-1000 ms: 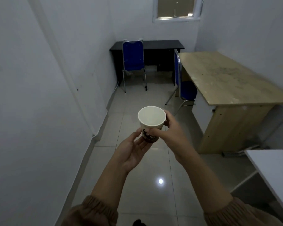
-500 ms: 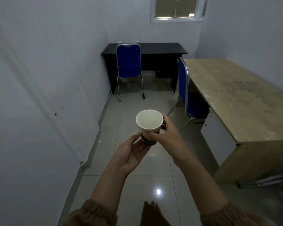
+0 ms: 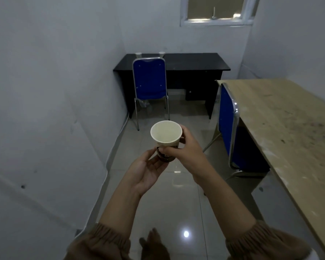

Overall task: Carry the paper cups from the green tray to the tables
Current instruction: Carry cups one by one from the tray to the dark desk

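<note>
While right hand (image 3: 186,152) grips the cup (image 3: 166,135) and open left hand (image 3: 146,171) touches its base, carry is under way (desk (image 3: 191,62) ahead, probably); next: level set-down.

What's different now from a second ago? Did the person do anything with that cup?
The person has walked forward: the black desk and the wooden table look nearer, and the white table seen earlier at lower right has left the view. Nothing was taken or let go. The right hand still grips the cup upright, and the left hand still touches its base with its fingers.
</note>
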